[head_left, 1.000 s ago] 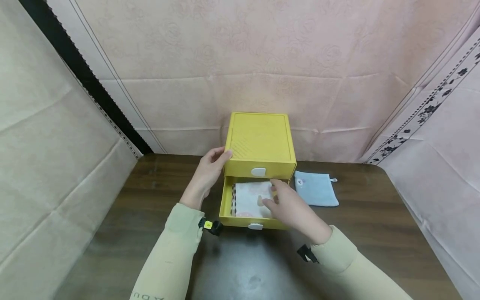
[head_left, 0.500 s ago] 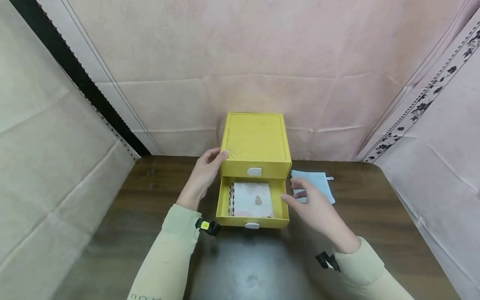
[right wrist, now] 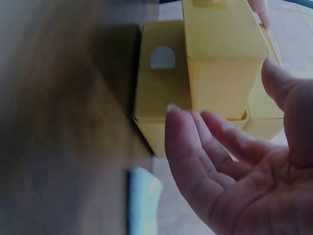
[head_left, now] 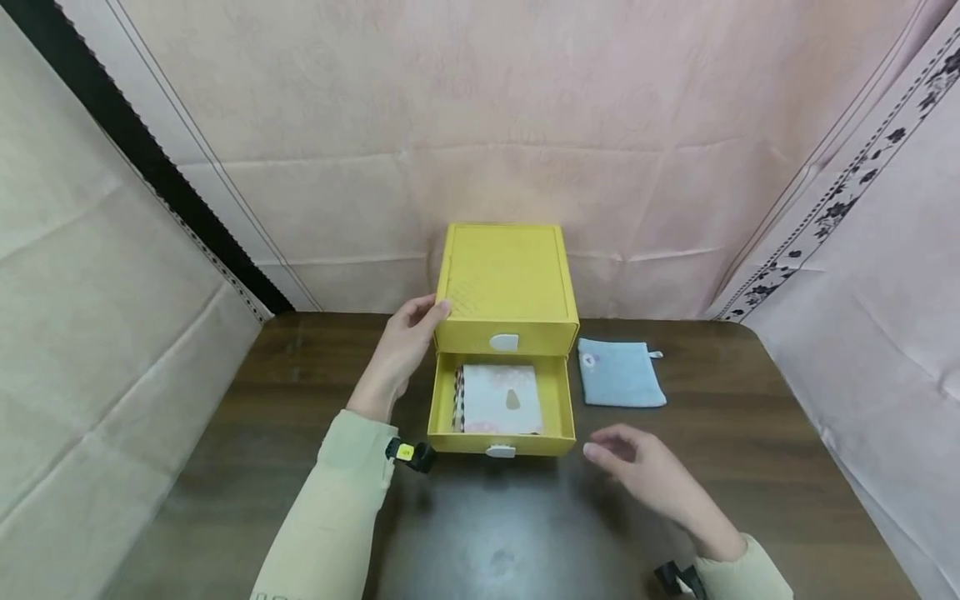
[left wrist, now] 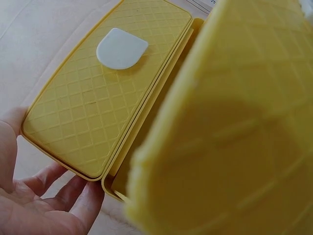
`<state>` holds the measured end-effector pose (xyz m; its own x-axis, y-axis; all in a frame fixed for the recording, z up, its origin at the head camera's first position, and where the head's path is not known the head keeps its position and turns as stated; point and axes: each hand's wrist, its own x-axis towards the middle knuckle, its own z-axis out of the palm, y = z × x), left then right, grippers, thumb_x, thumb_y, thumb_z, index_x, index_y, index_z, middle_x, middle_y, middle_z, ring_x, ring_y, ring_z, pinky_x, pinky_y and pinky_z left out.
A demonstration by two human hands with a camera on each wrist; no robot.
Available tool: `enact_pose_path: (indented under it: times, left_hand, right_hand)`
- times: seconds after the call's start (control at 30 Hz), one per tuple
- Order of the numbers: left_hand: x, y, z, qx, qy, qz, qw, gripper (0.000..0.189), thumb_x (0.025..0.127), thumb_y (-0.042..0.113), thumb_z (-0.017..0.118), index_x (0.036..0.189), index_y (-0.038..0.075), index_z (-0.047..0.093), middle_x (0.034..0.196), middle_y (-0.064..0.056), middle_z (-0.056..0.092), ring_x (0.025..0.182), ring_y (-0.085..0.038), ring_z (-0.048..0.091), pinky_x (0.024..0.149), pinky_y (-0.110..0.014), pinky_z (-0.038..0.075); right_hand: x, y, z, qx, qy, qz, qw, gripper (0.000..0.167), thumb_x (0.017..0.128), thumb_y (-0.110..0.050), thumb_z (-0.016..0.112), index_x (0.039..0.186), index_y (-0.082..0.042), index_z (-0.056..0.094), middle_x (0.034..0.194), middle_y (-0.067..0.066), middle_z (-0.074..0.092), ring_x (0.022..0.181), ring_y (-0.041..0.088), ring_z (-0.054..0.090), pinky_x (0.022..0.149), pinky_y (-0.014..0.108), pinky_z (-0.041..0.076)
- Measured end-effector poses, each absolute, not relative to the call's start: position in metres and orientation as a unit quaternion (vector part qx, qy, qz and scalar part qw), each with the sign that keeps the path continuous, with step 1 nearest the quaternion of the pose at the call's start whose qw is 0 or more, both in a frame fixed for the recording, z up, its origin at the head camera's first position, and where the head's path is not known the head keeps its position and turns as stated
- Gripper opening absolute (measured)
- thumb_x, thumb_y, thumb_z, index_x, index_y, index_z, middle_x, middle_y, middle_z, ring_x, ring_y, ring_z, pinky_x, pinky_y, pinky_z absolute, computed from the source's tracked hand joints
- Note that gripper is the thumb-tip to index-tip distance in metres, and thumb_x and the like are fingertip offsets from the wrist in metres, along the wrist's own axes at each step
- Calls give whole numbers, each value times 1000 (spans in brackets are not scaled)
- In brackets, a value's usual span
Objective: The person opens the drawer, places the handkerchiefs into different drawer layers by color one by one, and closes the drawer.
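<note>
A yellow drawer box (head_left: 508,271) with two drawers stands at the table's back edge. Its lower drawer (head_left: 501,443) is pulled out, and the upper drawer (left wrist: 100,100) is closed. In the open drawer lies a white spiral-bound notebook (head_left: 501,400) with a pale print. My left hand (head_left: 401,350) holds the box at its left front corner, thumb at the top edge and fingers against the side. Right of the drawer, my right hand (head_left: 652,475) hovers over the table with fingers loosely bent and nothing in them. The right wrist view shows its palm (right wrist: 264,191).
A light blue cloth pouch (head_left: 618,375) with a small loop lies right of the box. The dark wooden table (head_left: 315,500) extends in front and to both sides. Pale patterned cloth (head_left: 525,108) hangs behind, with more cloth at left and right.
My right hand has left the notebook in the drawer and moved right and towards me, past the blue pouch. The left hand stays at the box corner, and the drawer remains out.
</note>
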<state>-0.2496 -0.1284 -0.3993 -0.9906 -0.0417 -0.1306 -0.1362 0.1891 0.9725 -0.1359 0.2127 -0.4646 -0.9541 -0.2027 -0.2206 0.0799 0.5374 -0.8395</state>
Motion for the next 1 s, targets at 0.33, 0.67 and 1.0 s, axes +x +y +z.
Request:
enact_pose_path:
  times: [0.33, 0.67, 1.0]
  left_hand:
    - [-249, -126, -400, -54, 768, 637, 40, 75, 79, 71, 61, 139, 27, 48, 136, 4, 49, 125, -17, 46, 107, -44, 35]
    - [-249, -127, -400, -54, 767, 639, 38, 75, 80, 70, 61, 139, 26, 48, 135, 3, 49, 123, -17, 47, 106, -42, 36]
    - [-248, -128, -398, -58, 767, 638, 36, 74, 80, 70, 61, 139, 27, 48, 135, 4, 50, 122, -17, 48, 105, -42, 37]
  right_hand:
    - [-118, 189, -485, -115, 764, -565, 289, 42, 95, -37, 61, 113, 1, 66, 101, 17, 66, 87, 33, 64, 67, 37, 57]
    - [-114, 141, -485, -131, 703, -637, 288, 46, 97, -30, 61, 129, 2, 57, 104, 19, 67, 89, 37, 64, 67, 40, 58]
    - [-115, 110, -487, -51, 689, -678, 250, 46, 94, -39, 62, 114, 3, 65, 99, 19, 68, 78, 19, 62, 62, 33, 56]
